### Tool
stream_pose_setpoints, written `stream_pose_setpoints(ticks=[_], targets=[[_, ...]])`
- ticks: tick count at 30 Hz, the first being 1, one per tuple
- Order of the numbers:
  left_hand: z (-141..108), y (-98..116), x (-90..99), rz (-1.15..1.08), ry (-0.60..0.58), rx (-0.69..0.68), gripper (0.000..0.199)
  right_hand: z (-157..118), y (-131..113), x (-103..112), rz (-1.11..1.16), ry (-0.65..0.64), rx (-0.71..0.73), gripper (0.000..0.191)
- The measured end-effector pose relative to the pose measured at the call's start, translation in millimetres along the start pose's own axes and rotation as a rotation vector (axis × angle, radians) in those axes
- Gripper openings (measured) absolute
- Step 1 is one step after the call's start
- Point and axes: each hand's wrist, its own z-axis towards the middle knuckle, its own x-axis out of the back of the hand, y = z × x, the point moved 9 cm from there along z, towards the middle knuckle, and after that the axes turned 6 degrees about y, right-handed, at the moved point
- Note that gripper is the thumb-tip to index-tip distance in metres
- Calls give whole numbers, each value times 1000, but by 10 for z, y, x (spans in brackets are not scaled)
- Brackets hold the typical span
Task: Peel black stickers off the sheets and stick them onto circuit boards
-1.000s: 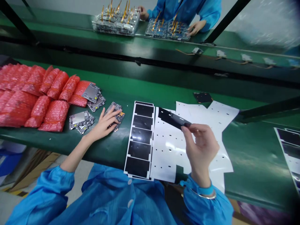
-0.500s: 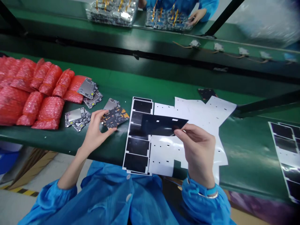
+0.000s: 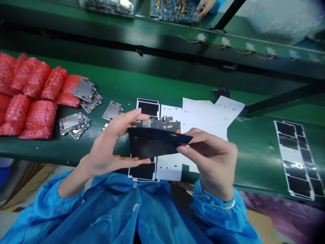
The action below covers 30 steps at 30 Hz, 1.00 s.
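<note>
Black sheet [image 3: 152,143] lies long side to side; my left hand [image 3: 106,144] spreads around one end, my right hand [image 3: 209,159] pinches the other.

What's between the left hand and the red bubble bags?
In the head view, metal-shielded circuit boards lie in small piles on the green bench, between the left hand and the red bubble bags.

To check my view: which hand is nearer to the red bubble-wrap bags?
Left hand: right of the red bubble-wrap bags, not touching; right hand: farther right, beyond the black film.
</note>
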Motion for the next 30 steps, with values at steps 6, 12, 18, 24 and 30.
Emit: stream_pose_setpoints(ticks=[6, 12, 18, 24, 30], targets=[[-31, -45, 14, -1, 6, 52, 99, -62, 37, 63, 44, 19, -25, 20], [-11, -47, 11, -27, 2, 49, 99, -72, 64, 80, 27, 37, -26, 17], [14, 23, -23, 10, -43, -51, 100, -65, 59, 101, 12, 62, -25, 13], [17, 19, -37, 4, -47, -106, 101, -50, 31, 108, 23, 68, -28, 16], [34, 190, -81, 190, -80, -328, 77, -42, -58, 73, -76, 58, 17, 13]])
